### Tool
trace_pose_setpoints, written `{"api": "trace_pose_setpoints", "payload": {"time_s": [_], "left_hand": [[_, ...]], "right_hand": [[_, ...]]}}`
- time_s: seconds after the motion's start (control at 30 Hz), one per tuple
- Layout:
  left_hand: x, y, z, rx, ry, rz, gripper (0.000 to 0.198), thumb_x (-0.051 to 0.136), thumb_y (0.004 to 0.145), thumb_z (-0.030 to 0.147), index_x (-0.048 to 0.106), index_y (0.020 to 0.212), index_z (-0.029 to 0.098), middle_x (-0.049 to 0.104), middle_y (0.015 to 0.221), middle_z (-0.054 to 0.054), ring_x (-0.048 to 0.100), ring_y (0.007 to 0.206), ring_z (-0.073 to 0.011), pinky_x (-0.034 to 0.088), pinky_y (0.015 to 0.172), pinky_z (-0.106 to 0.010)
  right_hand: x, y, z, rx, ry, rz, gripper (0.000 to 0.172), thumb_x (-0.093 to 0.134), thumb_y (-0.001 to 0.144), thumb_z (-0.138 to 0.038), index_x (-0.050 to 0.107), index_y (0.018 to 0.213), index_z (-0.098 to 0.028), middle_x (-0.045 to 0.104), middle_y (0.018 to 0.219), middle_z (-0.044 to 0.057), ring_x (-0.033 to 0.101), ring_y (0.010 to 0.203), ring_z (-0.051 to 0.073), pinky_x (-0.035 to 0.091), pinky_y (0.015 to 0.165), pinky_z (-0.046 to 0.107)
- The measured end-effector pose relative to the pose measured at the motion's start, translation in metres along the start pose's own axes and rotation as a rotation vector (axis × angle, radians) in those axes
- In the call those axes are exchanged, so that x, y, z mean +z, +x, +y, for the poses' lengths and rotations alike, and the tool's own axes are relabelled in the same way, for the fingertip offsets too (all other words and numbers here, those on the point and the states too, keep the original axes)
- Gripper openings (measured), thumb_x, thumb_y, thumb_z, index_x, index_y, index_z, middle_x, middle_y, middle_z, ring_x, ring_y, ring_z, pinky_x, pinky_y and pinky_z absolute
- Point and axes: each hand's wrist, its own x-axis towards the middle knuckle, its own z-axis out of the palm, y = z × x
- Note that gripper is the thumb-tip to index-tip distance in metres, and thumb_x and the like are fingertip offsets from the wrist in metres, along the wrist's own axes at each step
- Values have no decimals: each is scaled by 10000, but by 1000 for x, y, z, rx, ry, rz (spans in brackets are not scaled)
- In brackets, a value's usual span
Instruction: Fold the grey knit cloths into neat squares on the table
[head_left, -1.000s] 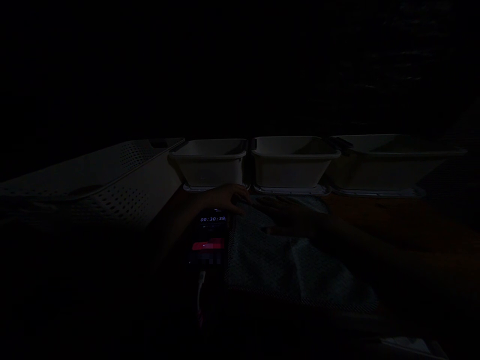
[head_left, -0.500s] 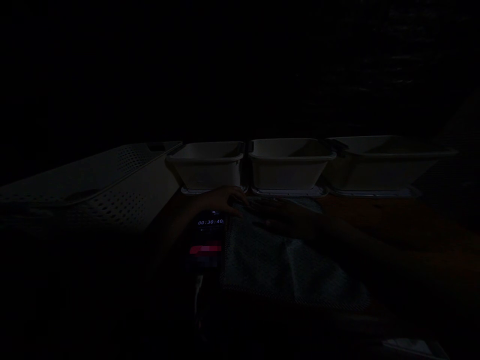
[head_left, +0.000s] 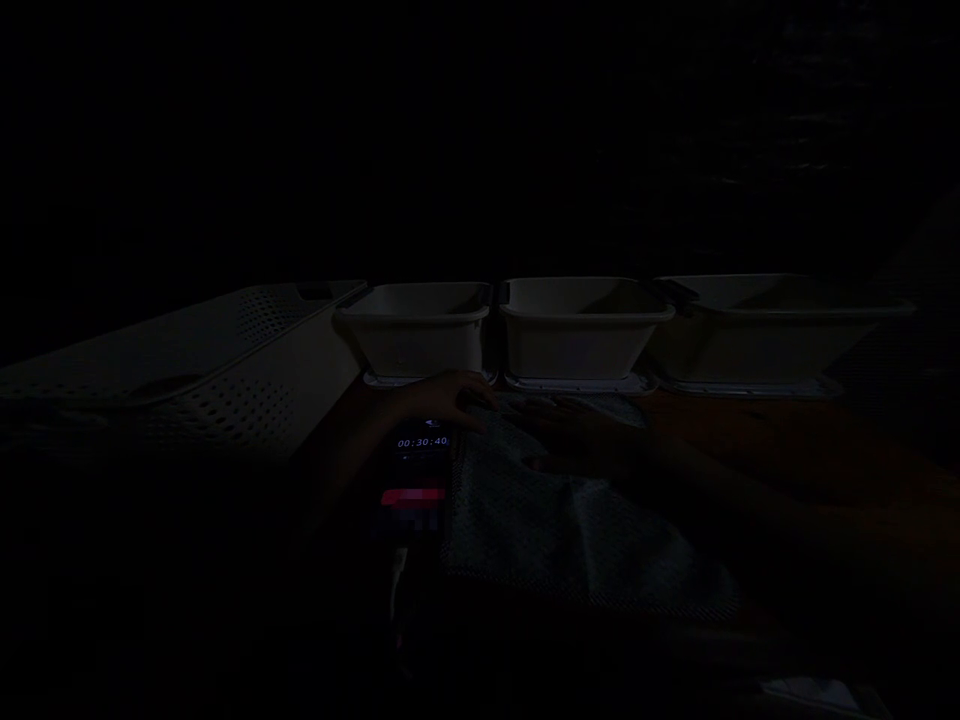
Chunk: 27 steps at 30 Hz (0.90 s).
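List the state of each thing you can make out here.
Cloth: spread out, creased
Phone: screen lit, showing 00:30:40
Cable: at phone's lower end, connection unclear
Left container: upright, open-topped
Middle container: upright, open-topped
Right container: upright, open-topped
Perforated basket: upright, open-topped
Left hand: thumb and fingers apart, at cloth's edge
Right hand: open, on the cloth

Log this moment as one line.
left hand: at far left corner of cloth | right hand: flat over cloth | phone: lit, left of cloth | three tubs: in row beyond
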Motion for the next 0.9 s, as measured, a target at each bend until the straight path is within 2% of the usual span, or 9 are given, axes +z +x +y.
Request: {"api": "trace_pose_setpoints", "payload": {"time_s": [0.27,0.43,0.5,0.63,0.9], "left_hand": [[0,0,-1,2,-21,8,372,757,716,282,673,1069,199,603,1134,-74,560,1073,-192,413,914,-291],[0,-1,0,13,-26,8,370,761,712,275,673,1066,212,603,1136,-65,556,1081,-190,413,921,-297],[0,-1,1,14,-18,7,368,757,717,275,671,1071,220,605,1145,-66,551,1095,-195,408,934,-312],[0,-1,3,-1,-26,9,335,746,732,274,675,1057,239,609,1146,-62,556,1090,-194,411,936,-323],[-2,-3,8,5,-6,-23,297,686,788,300,664,1066,196,612,1125,-70,567,1058,-186,409,919,-288]], "right_hand": [[-9,-4,-9,31,46,11,781,377,860,-645,80,1492,-296,85,1537,38,124,1421,272,139,1142,513],[-17,-4,-20,-65,124,97,701,397,900,-551,136,1490,-277,168,1525,25,170,1417,204,180,1156,410],[-17,-4,-21,-58,123,80,698,389,899,-560,140,1489,-281,165,1525,27,185,1412,217,178,1152,438],[-10,-3,-17,0,79,-13,748,353,881,-621,62,1490,-300,66,1537,21,110,1424,267,68,1138,557],[-7,0,-12,-10,80,-28,763,369,868,-633,132,1489,-258,133,1529,33,117,1425,253,73,1156,525]]}}
